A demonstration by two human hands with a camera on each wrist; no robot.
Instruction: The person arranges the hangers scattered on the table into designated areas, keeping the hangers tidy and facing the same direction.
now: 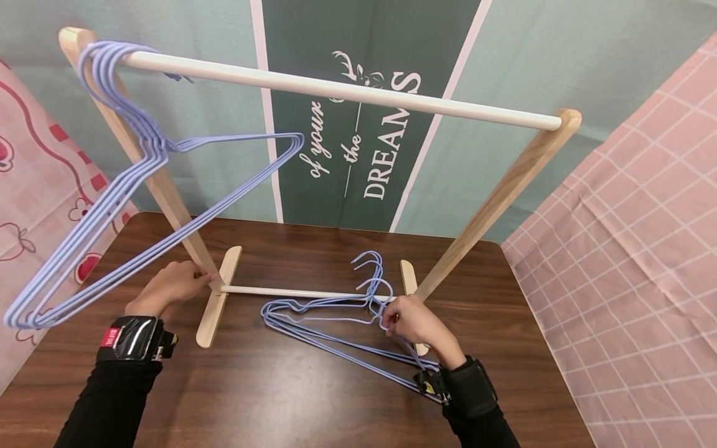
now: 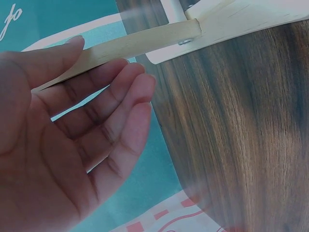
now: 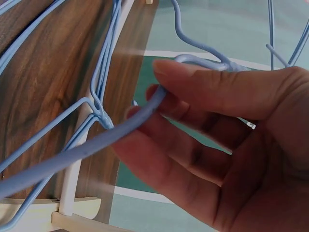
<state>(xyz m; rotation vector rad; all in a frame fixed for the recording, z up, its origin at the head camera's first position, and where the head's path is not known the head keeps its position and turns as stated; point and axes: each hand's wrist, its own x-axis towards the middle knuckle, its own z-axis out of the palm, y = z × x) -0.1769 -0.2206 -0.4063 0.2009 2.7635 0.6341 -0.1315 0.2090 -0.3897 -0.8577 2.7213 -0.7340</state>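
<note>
Near its foot, the rack's left wooden upright (image 1: 179, 208) is pinched between the thumb and fingers of my left hand (image 1: 173, 286). The left wrist view shows the thumb on one face of this wooden bar (image 2: 140, 42) and fingertips against the other. My right hand (image 1: 417, 320) pinches a blue clothes hanger (image 3: 87, 147) by its shoulder, close to the neck. That hanger overlaps several similar hangers (image 1: 270, 310) lying by the lower rod, their hooks pointing away from me. More blue hangers (image 1: 159, 149) hang bunched at the left end of the white top rod (image 1: 336, 90).
The rack's right wooden upright (image 1: 493, 199) leans beyond my right hand. A white lower rod (image 1: 280, 291) joins the two feet, including the left foot (image 1: 207, 323). Everything stands on a brown wooden table (image 1: 252, 386). Green cloth (image 1: 560, 62) hangs behind, pink cloth (image 1: 644, 261) to the right.
</note>
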